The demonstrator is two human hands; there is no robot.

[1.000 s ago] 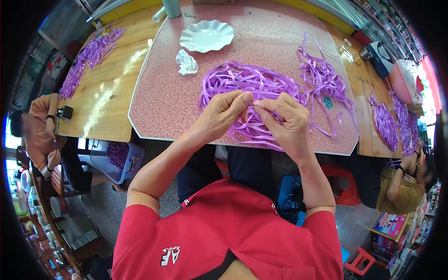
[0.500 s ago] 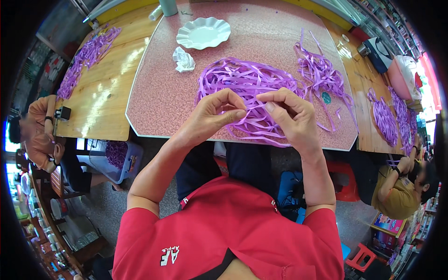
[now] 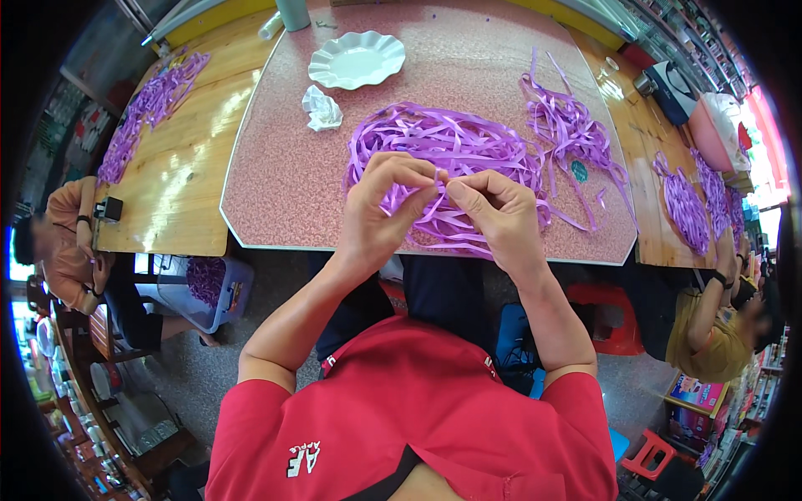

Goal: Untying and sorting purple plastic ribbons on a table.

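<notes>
A large loose pile of purple ribbon (image 3: 455,134) lies on the pink speckled table (image 3: 276,175) near its front edge. Over the pile my left hand (image 3: 386,204) and my right hand (image 3: 499,215) meet with thumbs and fingers pinched, the tips almost touching. A small piece of purple ribbon shows at the fingertips of the left hand. The right hand pinches at the same spot, and the ribbon is mostly hidden between the fingers. Several strands run below and behind both hands.
Beyond the pile stand a white scalloped plate (image 3: 357,60) and a crumpled white tissue (image 3: 322,108). A smaller ribbon tangle (image 3: 568,125) lies on the right. Co-workers sit at wooden side tables left and right, with more purple ribbon. A clear plastic bin (image 3: 227,296) stands below left.
My hands have come together, their fingertips now nearly touching. The right hand has moved left and the left forearm has swung more upright. The co-worker at right has raised their arms.
</notes>
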